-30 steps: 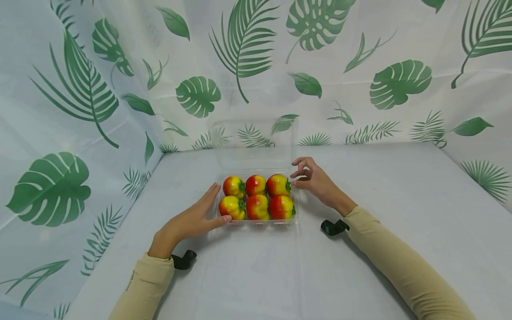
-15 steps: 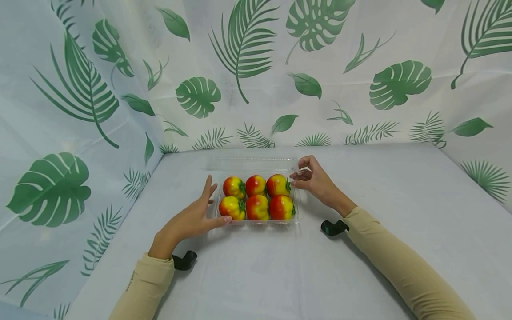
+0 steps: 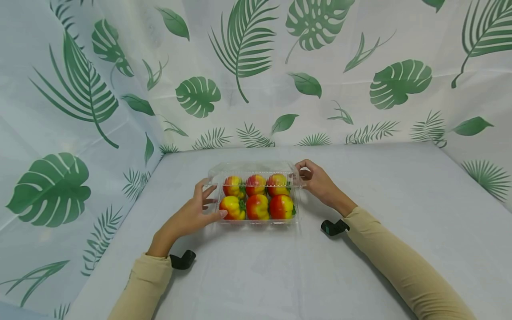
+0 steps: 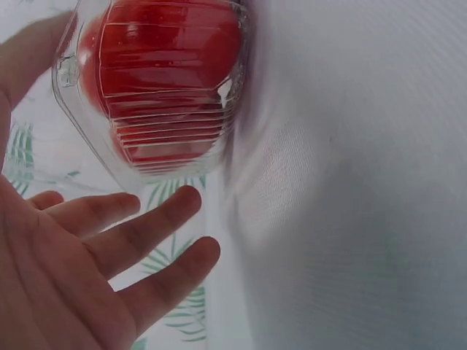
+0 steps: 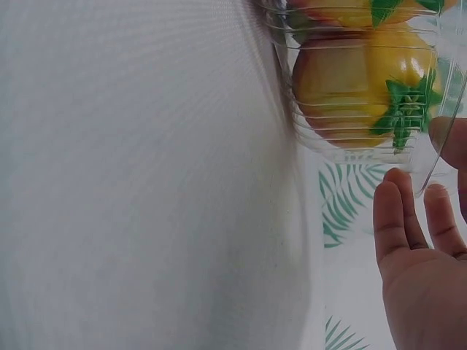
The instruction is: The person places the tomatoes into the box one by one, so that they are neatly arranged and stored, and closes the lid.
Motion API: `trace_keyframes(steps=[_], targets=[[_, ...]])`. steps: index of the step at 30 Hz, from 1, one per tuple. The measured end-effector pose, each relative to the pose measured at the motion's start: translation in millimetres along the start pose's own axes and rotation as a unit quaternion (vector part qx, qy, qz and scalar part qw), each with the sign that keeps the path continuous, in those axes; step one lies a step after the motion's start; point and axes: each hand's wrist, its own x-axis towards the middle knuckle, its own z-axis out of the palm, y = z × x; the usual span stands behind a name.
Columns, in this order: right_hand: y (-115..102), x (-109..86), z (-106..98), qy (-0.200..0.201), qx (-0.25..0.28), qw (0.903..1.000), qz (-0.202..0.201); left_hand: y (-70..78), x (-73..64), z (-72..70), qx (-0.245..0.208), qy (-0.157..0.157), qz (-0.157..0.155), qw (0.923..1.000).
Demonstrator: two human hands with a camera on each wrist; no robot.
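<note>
A clear plastic clamshell box (image 3: 258,222) holds several red-and-yellow bell peppers (image 3: 258,207) with green stems, set in two rows. Its hinged lid (image 3: 256,166) slants forward over the back row. At the lid's right end, my right hand (image 3: 323,186) pinches its edge with bent fingers. My left hand (image 3: 188,218) is spread along the box's left side, thumb by the front left corner. In the left wrist view, the left fingers (image 4: 157,230) extend straight beside the ribbed wall. The right wrist view has the right thumb (image 5: 449,138) at the box's rim.
The box stands on a white-covered table (image 3: 256,275). A white curtain (image 3: 336,104) printed with green leaves hangs behind it and at both sides. Black wrist devices (image 3: 184,260) sit below the cuffs of the beige sleeves (image 3: 392,253).
The lid has swung from upright at the back down and forward over the back row. The left fingers have drawn a little away from the box's side. The right hand has barely shifted.
</note>
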Motion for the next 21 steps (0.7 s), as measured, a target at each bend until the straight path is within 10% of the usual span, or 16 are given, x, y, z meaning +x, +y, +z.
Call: trace_keyframes(steps=[8,21], targets=[[0.3,0.3,0.1,-0.002,0.011,0.9999,-0.005,-10.6,1.8,-4.9,-0.066,0.007,0.049,0.9966],[2.3,-0.4,-3.4,-0.022,0.021,0.9995,-0.002,-10.6,0.2,-8.0,-0.013,0.015,0.058,0.9981]])
